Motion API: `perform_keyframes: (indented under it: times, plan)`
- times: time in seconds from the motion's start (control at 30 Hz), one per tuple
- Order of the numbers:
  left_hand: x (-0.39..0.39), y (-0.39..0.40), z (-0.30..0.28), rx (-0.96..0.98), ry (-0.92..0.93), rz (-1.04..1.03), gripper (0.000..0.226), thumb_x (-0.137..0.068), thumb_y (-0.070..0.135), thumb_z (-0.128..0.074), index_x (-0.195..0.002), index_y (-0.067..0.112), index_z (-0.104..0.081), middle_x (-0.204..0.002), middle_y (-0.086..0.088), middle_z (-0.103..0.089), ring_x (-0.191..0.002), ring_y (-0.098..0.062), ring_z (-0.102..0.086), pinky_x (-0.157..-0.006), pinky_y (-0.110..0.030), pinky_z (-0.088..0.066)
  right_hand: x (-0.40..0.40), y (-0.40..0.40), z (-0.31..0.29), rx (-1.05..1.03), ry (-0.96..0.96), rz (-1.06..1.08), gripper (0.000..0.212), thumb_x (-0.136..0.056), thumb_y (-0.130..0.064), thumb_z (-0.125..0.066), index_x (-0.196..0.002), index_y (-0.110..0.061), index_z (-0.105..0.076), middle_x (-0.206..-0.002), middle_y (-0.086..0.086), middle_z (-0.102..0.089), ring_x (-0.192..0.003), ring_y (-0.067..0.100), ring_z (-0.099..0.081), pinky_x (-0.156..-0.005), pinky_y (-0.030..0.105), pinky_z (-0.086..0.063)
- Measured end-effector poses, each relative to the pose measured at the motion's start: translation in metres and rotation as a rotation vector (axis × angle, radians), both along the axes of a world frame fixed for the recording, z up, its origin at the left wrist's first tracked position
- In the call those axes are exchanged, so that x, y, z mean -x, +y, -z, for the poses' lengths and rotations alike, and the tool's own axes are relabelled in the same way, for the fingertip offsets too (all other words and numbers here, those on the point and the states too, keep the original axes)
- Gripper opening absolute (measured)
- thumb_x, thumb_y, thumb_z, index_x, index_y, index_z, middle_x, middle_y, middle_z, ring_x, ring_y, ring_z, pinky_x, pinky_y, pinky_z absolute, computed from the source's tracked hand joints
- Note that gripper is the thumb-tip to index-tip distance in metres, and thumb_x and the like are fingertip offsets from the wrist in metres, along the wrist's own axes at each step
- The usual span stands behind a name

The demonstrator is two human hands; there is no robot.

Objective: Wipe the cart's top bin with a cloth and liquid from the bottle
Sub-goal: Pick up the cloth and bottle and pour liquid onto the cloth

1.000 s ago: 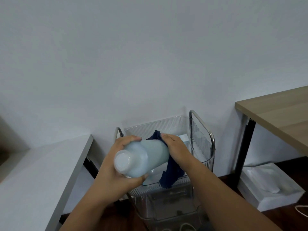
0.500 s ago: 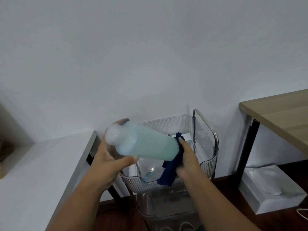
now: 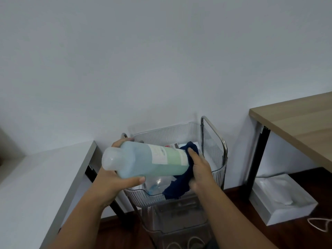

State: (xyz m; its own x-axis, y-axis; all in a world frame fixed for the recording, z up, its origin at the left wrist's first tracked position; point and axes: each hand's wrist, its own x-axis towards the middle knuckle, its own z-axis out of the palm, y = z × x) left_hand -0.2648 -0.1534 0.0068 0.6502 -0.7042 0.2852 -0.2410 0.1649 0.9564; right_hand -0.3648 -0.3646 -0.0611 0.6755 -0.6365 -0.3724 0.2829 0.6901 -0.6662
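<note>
- Both your hands are closed on something: your left hand [image 3: 115,178] wraps the bottle [image 3: 145,160], lying almost on its side above the top bin [image 3: 167,134].
- Your right hand [image 3: 199,169] presses the dark blue cloth [image 3: 181,184] against the bottle's far end.
- Cloth's loose end hangs at the bin's near rim.

The cart [image 3: 213,141] stands against the wall between two tables, the bottle [image 3: 143,160] held level over its top bin [image 3: 167,133]; a box [image 3: 282,198] lies at four o'clock, under the right table [image 3: 301,123]
</note>
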Motion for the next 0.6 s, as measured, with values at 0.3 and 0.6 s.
perform_keyframes:
  times: [0.3, 0.6]
  plan:
    - [0.009, -0.014, -0.002, 0.005, 0.399, -0.200, 0.070, -0.053, 0.056, -0.083, -0.118, 0.037, -0.064, -0.110, 0.002, -0.073, -0.100, -0.027, -0.070, -0.065, -0.044, -0.059, 0.003, 0.008, 0.002, -0.024, -0.164, 0.181, 0.014, -0.082, -0.014, -0.071, -0.096, -0.017, -0.073, -0.096, 0.011, -0.071, -0.089, 0.034, -0.063, -0.084, 0.067, -0.046]
    - [0.017, 0.000, 0.000, 0.126, 0.005, -0.153, 0.078, -0.050, 0.012, -0.085, -0.123, 0.018, -0.057, -0.110, 0.001, -0.065, -0.106, -0.023, -0.063, -0.075, -0.037, -0.058, 0.001, 0.022, -0.013, 0.672, 0.162, 0.189, 0.017, -0.093, -0.021, -0.059, -0.089, -0.033, -0.070, -0.087, -0.005, -0.070, -0.084, 0.016, -0.064, -0.073, 0.037, -0.054]
